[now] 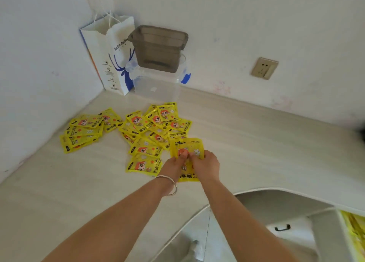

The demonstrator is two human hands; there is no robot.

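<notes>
Nearby, scattered yellow packets (146, 131), clear container (157, 86), paper bag (110, 50)

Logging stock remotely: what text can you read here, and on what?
"luckin coffe", rest hidden: white paper bag.
"手宝": yellow packet that left hand and right hand pinch.
Bag's small print, lettering on loose packets: too blurred.

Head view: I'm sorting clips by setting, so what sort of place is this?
Probably a home room: pale wood-grain desk in a corner, beige wall socket, white paper carrier bag beside stacked plastic storage boxes. The left hand and right hand pinch a yellow printed packet.
</notes>
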